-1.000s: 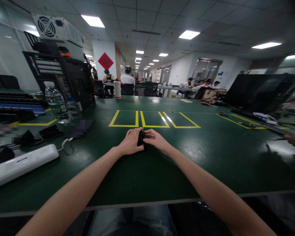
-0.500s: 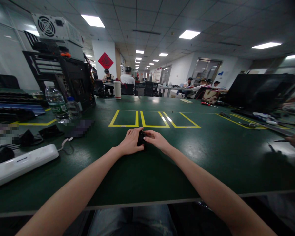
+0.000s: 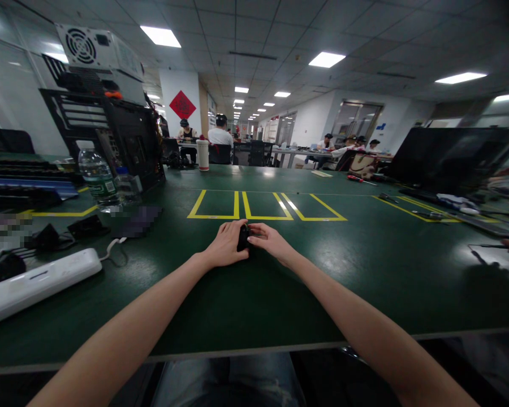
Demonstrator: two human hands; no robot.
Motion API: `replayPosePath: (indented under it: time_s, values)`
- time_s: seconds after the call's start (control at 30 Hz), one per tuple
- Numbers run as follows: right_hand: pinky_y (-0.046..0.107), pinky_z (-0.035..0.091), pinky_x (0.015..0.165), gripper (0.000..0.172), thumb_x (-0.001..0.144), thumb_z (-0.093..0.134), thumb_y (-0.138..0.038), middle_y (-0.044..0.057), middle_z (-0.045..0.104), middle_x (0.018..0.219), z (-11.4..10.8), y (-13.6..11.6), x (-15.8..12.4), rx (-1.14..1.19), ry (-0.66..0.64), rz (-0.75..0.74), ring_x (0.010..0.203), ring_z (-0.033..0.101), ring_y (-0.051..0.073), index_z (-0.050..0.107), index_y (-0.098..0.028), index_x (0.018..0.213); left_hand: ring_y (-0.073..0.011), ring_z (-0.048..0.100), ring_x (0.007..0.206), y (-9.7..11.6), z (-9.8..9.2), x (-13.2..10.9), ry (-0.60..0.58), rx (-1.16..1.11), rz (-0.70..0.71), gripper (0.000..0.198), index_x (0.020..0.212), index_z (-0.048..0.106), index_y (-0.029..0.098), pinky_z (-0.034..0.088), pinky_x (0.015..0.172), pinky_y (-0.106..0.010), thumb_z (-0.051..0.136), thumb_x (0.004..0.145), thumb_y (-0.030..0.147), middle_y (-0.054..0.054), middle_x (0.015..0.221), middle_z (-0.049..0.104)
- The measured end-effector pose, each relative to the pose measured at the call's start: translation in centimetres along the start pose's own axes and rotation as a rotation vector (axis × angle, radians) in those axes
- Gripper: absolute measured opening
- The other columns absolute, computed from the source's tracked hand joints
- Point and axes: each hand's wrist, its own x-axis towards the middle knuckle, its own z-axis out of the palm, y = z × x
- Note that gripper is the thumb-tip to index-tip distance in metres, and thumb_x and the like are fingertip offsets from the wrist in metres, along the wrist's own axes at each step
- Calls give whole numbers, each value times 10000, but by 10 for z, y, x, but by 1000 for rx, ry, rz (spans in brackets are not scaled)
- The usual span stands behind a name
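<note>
Black and small, the part (image 3: 242, 238) sat on the green table (image 3: 365, 271), pinched between your left hand (image 3: 225, 245) and right hand (image 3: 272, 241); a slack fingertip could have let it slip.

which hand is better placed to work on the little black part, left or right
Right, probably. The left hand wraps the black part from the side and rests on the table, steadying it. The right hand only pinches the part's edge with its fingertips, so it looks freer to move.
</note>
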Motion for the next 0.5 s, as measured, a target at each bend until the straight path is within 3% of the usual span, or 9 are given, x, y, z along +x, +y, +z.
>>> replayPosePath:
  time_s: [0.17,0.33,0.5]
  values:
    - [350,393,857,360,600,634,-183,45,543,968,0,-5,-4,-11,-27,-57,940,510,155,488,-167,929,-254,367,1099,-1,1,0,0,1,-1,662,1215,225,131,226,961,-415,517,665,357,-117,1167,393]
    - [343,412,833,223,644,599,-220,23,552,887,1,-2,-3,11,6,-103,868,536,137,501,-163,836,-251,372,1094,0,-1,0,0,-15,-1,658,1214,225,143,227,961,-417,523,661,339,-109,1165,398]
    - [354,389,876,348,646,594,-200,52,542,984,1,2,1,-4,20,-84,933,528,150,487,-170,976,-255,369,1100,0,-1,0,0,-10,-3,669,1217,221,142,226,962,-421,526,657,341,-110,1166,396]
